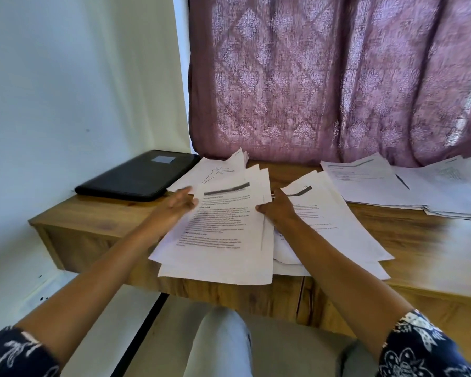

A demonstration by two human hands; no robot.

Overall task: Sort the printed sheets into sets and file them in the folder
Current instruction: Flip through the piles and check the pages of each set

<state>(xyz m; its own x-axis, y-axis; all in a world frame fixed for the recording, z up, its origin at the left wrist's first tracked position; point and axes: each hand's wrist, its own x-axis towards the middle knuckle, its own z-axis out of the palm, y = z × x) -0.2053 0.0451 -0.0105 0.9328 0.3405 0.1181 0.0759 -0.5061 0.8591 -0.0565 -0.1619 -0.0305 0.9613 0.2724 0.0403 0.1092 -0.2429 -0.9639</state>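
As right grip [278, 209] holds sheets [223, 227], left grip [174, 206] flat

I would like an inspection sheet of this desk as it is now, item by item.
Surface: wooden desk, partly covered by paper.
Job's things: black folder closed, back left; middle stack fanned; more sheets beside it; far pile at right.
Clutter: nothing seen.
Hands: left hand flat at middle stack's edge; right hand pinches its other edge.
Cables: nothing seen.
Surroundings: purple curtain, white wall.
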